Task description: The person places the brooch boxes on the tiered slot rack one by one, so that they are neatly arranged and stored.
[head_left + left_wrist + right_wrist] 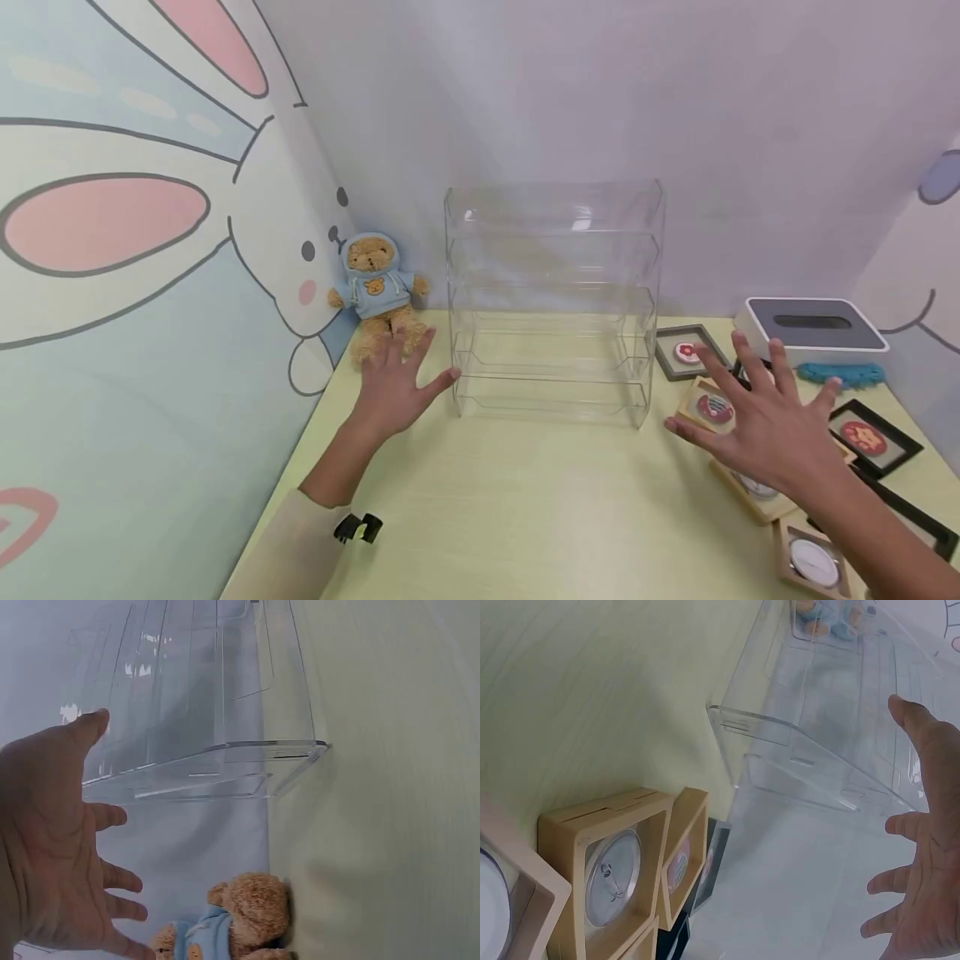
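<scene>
A clear acrylic rack [555, 379] with several stepped tiers stands at the back middle of the table. My left hand [395, 387] is spread beside the rack's left side, in front of a teddy bear [384, 287] in a blue hoodie. Its fingers are straight and hold nothing, as the left wrist view also shows. To the right of the rack, my right hand [776, 425] spreads its fingers above several small framed badges, among them a wooden frame [604, 874] with a silver disc. Nothing is in that hand, and it hides part of the frames.
A white tissue box [813, 325] with a grey top stands at the back right, a blue fuzzy strip [840, 374] before it. A black frame [873, 437] lies at the right edge. Rabbit-printed cloth walls [150, 400] enclose the pale table [525, 500].
</scene>
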Available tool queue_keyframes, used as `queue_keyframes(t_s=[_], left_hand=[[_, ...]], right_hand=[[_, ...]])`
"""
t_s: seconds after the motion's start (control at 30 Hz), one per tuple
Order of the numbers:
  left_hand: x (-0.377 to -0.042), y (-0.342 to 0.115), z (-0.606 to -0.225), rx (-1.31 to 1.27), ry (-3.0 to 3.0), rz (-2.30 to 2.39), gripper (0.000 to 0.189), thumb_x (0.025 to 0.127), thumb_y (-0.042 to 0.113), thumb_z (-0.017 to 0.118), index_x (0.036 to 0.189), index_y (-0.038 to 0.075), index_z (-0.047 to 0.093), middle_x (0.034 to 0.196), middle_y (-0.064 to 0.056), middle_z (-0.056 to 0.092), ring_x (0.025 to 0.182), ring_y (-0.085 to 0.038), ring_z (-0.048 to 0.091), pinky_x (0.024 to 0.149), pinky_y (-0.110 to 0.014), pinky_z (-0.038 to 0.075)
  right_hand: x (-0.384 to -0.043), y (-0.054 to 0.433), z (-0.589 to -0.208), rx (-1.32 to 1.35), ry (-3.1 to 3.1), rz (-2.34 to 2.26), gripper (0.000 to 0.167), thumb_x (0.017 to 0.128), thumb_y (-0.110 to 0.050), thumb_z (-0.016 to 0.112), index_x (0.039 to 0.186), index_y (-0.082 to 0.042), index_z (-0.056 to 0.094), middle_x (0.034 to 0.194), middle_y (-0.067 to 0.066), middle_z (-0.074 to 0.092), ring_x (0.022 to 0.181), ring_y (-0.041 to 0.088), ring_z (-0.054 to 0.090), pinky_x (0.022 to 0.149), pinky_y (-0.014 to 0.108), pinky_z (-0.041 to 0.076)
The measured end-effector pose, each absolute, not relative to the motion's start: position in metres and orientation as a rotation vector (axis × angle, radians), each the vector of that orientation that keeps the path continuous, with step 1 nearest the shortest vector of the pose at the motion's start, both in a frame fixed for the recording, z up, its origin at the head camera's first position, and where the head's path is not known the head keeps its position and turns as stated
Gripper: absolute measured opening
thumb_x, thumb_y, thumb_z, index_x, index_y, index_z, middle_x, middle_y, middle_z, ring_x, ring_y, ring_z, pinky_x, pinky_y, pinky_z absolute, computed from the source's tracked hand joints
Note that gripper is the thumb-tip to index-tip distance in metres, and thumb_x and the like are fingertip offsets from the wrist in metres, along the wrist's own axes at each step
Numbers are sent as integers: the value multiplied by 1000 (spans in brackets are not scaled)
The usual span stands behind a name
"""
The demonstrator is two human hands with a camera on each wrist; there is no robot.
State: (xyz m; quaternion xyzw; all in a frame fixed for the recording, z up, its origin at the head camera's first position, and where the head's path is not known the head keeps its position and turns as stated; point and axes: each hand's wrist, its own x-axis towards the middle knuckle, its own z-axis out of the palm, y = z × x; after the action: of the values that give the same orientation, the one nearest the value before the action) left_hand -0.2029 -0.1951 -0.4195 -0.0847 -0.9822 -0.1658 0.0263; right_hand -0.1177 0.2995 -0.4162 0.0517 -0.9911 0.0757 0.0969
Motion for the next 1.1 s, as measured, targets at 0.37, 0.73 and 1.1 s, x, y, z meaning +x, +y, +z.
queue_keyframes(t_s=[0.37,0.73,1.1], left_hand=[[-252,-201,-451,-595,-2854,-1614,80,115,61,47,179,38,5,188,-6,7,174,-38,8,135,-71,16],[-272,-196,-472,-724,-2728,-2008,76,119,58,35,179,30,-2,188,-1,-2,175,-26,0,140,-57,9],[-275,-192,-486,-676,-2722,-2033,76,117,64,28,180,28,2,180,-13,33,169,-40,27,137,-63,22]], right_hand=[[-138,305,-416,219,-2920,359,117,90,-78,75,179,-30,16,186,20,11,169,56,3,106,102,8],[-161,336,-435,261,-3019,304,118,93,-74,75,179,-20,14,172,35,33,154,65,30,106,99,19],[-166,365,-467,169,-3227,276,126,86,-81,77,169,2,30,159,45,37,142,67,39,98,101,28]])
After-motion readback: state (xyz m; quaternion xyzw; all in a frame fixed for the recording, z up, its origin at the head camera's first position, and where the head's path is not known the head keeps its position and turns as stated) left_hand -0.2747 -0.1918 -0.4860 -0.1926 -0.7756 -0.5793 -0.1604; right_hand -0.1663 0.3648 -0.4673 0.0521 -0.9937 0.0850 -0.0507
